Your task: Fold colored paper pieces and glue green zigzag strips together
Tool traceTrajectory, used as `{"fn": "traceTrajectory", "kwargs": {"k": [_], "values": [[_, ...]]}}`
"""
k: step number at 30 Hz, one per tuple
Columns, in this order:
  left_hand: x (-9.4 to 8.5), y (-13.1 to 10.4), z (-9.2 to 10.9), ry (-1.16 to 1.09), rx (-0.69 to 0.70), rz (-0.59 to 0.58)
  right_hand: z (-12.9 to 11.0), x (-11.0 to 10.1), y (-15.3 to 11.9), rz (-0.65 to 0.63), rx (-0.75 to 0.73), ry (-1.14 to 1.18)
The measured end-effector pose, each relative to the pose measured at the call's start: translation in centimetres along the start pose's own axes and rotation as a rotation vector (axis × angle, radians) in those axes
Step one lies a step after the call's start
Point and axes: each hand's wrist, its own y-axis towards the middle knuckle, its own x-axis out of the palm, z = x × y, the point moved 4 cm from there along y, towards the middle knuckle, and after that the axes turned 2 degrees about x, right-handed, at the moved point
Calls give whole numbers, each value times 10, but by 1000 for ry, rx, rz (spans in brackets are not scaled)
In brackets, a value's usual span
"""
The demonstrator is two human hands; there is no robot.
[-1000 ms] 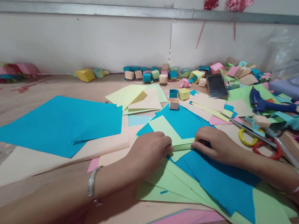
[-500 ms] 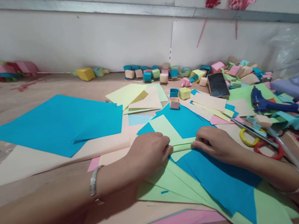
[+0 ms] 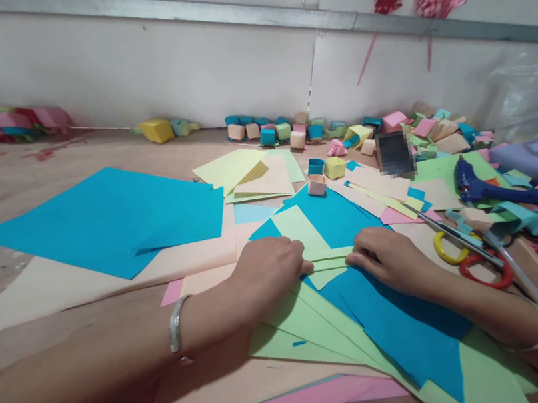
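Observation:
A narrow folded strip of light green paper (image 3: 329, 264) lies level between my two hands, over blue and green sheets. My left hand (image 3: 275, 269) has its fingers curled and pinches the strip's left end. At the right end, my right hand (image 3: 383, 256) grips it with thumb and bent fingers. Under the strip is a pale green piece (image 3: 303, 226), on top of a blue sheet (image 3: 409, 328). Light green sheets (image 3: 299, 335) spread out below my left hand.
A large blue sheet (image 3: 110, 218) lies at the left. Scissors (image 3: 483, 264) with red and yellow handles, a blue glue gun (image 3: 489, 189) and a pixelated dark object (image 3: 394, 153) are at the right. Small paper boxes (image 3: 334, 167) and several folded paper pieces line the wall.
The view has shifted slightly, so everything sits a little further right. Both hands keep their pinch on the green strip, whose fold line now shows a little differently.

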Motion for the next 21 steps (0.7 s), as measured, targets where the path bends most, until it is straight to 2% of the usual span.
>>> {"fn": "traceTrajectory", "kwargs": {"k": [7, 11, 14, 17, 21], "values": [[-12, -3, 0, -119, -36, -137, 0, -1, 0, -26, 44, 31], [-22, -7, -2, -151, -68, -143, 1, -3, -1, -3, 92, 66], [-25, -9, -2, -104, -18, -147, 2, -5, -4, 36, 108, 48], [-25, -11, -2, -41, 42, -157, -3, -10, -9, 134, 22, -111], [-25, -13, 4, 52, 119, -60, -24, -15, -18, 226, -265, -301]]}}
